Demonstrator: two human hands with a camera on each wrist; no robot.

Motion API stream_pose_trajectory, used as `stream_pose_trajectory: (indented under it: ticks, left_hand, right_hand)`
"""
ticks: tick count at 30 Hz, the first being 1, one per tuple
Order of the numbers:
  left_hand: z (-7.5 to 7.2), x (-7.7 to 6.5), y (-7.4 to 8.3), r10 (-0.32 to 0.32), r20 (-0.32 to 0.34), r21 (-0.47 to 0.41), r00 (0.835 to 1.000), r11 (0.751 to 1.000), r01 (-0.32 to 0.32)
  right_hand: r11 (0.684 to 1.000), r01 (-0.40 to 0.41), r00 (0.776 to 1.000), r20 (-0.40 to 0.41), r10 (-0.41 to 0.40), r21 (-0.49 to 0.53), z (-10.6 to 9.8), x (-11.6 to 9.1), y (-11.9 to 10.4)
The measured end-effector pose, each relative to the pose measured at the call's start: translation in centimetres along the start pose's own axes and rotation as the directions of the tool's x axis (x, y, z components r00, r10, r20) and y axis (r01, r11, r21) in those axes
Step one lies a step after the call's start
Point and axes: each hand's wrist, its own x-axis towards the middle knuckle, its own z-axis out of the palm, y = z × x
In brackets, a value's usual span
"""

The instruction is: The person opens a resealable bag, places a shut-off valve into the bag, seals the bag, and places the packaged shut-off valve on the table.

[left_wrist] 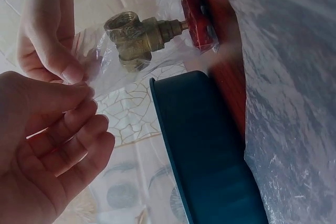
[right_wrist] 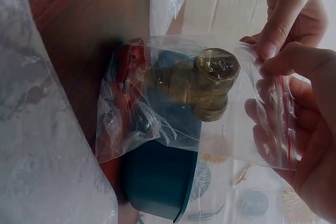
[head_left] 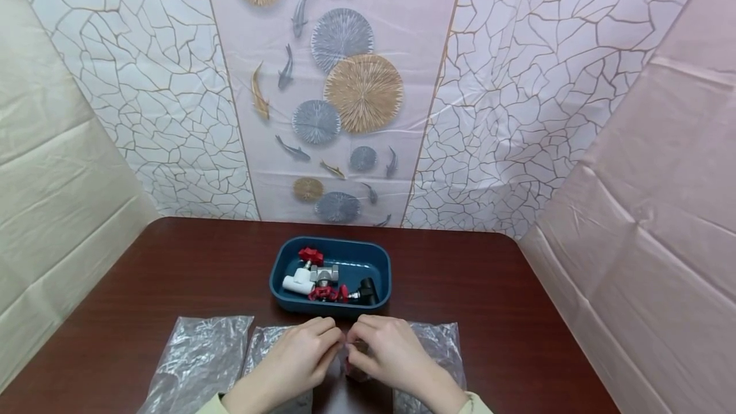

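Observation:
A clear zip bag point(right_wrist: 239, 124) with a red line along its seal holds a brass valve point(right_wrist: 210, 85) with a red handwheel point(left_wrist: 198, 22). Upright in the bag, the valve has its handwheel at the bottom, close over the table. My left hand point(head_left: 301, 353) pinches the bag's top edge at one corner with thumb and forefinger. Right beside it, my right hand point(head_left: 391, 347) pinches the same edge, its other fingers behind the seal in the right wrist view. The fingertips of both hands nearly meet.
Beyond the hands stands a blue tray point(head_left: 374, 249) holding a white valve point(head_left: 298, 282), a metal valve point(head_left: 324, 275) and a black valve point(head_left: 368, 291), with red handwheels. Clear plastic bags lie on the dark wood table point(head_left: 489, 312), including one at left point(head_left: 201, 356) and one at right point(head_left: 439, 344).

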Motion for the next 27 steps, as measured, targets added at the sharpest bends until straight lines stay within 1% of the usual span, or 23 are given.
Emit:
stream_pose_trajectory:
  ticks: [6,10,12,18,21,24,27]
  left_hand:
    - [-0.19,-0.29,-0.22,0.007,-0.001,-0.010,1.000,1.000,-0.007]
    - [-0.13,-0.52,-0.29,0.016,-0.020,0.004,1.000,1.000,-0.016]
    - [-0.06,-0.58,-0.26,0.031,-0.035,0.024,0.999,0.999,-0.030]
    - [0.02,-0.65,-0.23,0.069,-0.062,0.057,0.996,0.996,-0.066]
    - [-0.03,-0.73,-0.24,0.076,-0.063,0.067,0.995,0.995,-0.072]
    - [-0.12,-0.74,-0.23,0.073,-0.046,0.060,0.996,0.996,-0.070]
    - [-0.23,-0.73,-0.25,0.066,-0.026,0.047,0.997,0.997,-0.065]
  right_hand:
    - [0.998,0.052,0.997,-0.051,-0.054,-0.036,0.43,-0.04,-0.04]
    - [0.994,0.093,0.993,-0.073,-0.097,-0.063,0.53,-0.05,0.13]
    - [0.994,0.090,0.993,-0.072,-0.094,-0.059,0.51,-0.07,0.23]
    - [0.999,0.036,0.998,-0.044,-0.035,0.010,0.39,-0.34,0.35]
    - [0.999,0.052,0.997,-0.059,-0.052,0.006,0.37,-0.42,0.46]
    - [0.997,0.073,0.994,-0.083,-0.074,-0.015,0.29,-0.45,0.57]
    - [0.997,0.073,0.993,-0.091,-0.074,-0.017,0.18,-0.50,0.63]
